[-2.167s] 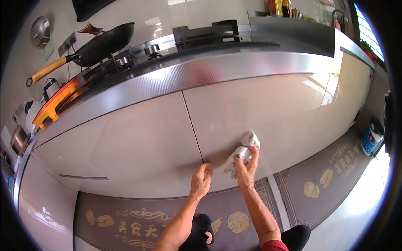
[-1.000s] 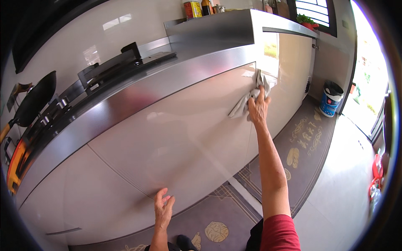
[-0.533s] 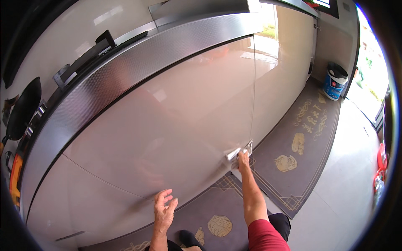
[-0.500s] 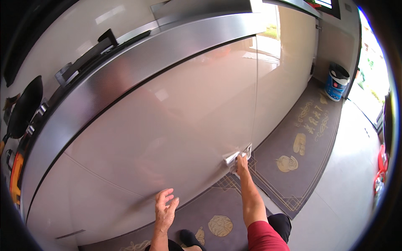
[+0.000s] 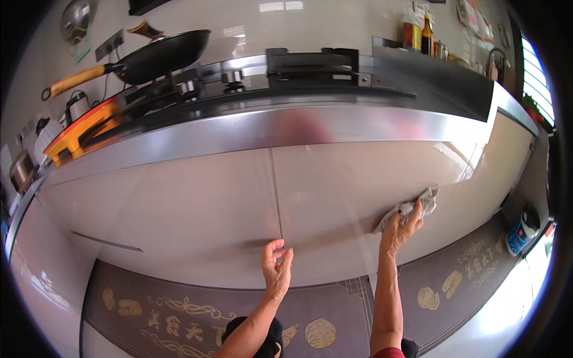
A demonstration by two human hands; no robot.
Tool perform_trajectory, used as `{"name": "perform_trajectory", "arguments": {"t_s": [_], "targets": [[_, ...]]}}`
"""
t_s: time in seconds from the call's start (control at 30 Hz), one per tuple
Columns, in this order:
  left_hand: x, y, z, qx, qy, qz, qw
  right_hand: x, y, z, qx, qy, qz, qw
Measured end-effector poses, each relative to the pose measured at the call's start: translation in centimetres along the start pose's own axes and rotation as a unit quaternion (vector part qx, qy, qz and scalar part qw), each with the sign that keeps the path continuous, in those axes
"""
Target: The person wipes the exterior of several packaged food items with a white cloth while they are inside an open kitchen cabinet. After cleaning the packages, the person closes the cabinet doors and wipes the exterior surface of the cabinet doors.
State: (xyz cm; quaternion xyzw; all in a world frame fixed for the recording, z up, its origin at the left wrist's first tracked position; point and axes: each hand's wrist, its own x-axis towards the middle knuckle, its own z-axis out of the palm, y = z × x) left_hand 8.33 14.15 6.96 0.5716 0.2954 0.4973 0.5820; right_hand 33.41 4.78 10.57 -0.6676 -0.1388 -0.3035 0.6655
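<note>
A crumpled light grey cloth (image 5: pixel 408 209) is pressed against the glossy beige cabinet front (image 5: pixel 334 179) by my right hand (image 5: pixel 404 231), whose fingers are bent round it. The cloth lies on the right-hand door, below the steel counter edge. My left hand (image 5: pixel 277 271) is held up empty in front of the gap between two doors, its fingers apart and slightly curled. Whether its fingertips touch the door I cannot tell.
Above the doors, a black wok (image 5: pixel 164 56) with a wooden handle rests on the gas hob (image 5: pixel 310 74). Bottles (image 5: pixel 427 36) stand at the back right. Dark patterned mats (image 5: pixel 179 304) cover the floor, and a blue bucket (image 5: pixel 521 230) stands far right.
The view has swung up and left, bringing the hob and wok more fully into sight. My right hand has moved the cloth higher up the cabinet front. My left hand stays empty.
</note>
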Motion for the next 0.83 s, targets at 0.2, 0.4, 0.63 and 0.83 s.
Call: {"name": "perform_trajectory", "arguments": {"t_s": [0.2, 0.4, 0.63, 0.83], "targets": [[0.9, 0.6, -1.1, -0.078, 0.039, -0.073, 0.994, -4.3, -12.0, 3.1, 0.033, -0.062, -0.254, 0.965], [1.7, 1.0, -2.4, -0.203, 0.018, -0.158, 0.966, -11.6, -17.4, 6.7, -0.021, -0.189, -0.524, 0.830], [1.6, 0.5, -2.6, -0.235, -0.005, -0.162, 0.959, -10.8, -19.3, 6.4, -0.034, -0.241, -0.610, 0.754], [1.8, 0.1, -3.7, -0.229, -0.015, -0.225, 0.947, -3.6, -13.4, 3.1, 0.006, -0.063, -0.340, 0.938]]}}
